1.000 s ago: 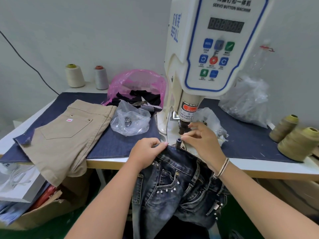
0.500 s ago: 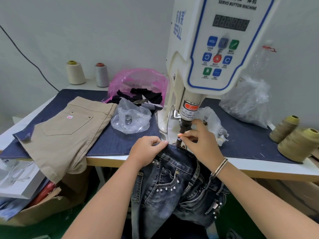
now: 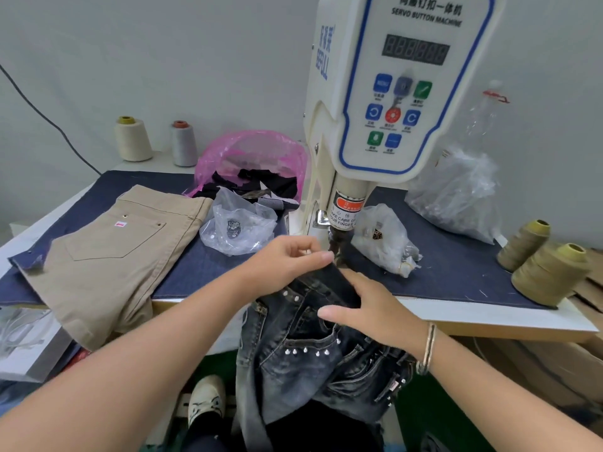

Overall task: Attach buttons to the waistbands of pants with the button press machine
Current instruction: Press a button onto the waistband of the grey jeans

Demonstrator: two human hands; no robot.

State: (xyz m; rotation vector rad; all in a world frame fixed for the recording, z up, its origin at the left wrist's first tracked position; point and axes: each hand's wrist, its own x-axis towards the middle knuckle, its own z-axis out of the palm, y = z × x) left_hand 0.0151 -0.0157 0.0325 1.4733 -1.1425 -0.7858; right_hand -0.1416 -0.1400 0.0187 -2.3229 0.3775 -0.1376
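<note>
Dark studded jeans (image 3: 306, 363) hang off the table's front edge, their waistband lifted up to the punch (image 3: 337, 244) of the white servo button machine (image 3: 388, 102). My left hand (image 3: 287, 262) pinches the waistband's edge just left of the punch. My right hand (image 3: 368, 308) lies lower on the waistband, fingers curled over the denim, away from the punch. A clear bag of buttons (image 3: 238, 228) sits left of the machine, another small bag (image 3: 385, 239) to its right.
Folded beige pants (image 3: 107, 252) lie on the navy cloth-covered table (image 3: 208, 265) at left. A pink bag (image 3: 251, 158) with dark fabric stands behind. Thread cones stand at back left (image 3: 132, 138) and at right (image 3: 548, 275). A crumpled clear bag (image 3: 456, 194) leans at right.
My right hand has drawn back from the punch, down onto the waistband. My left hand has moved slightly up and right, closer to the punch, with the waistband edge.
</note>
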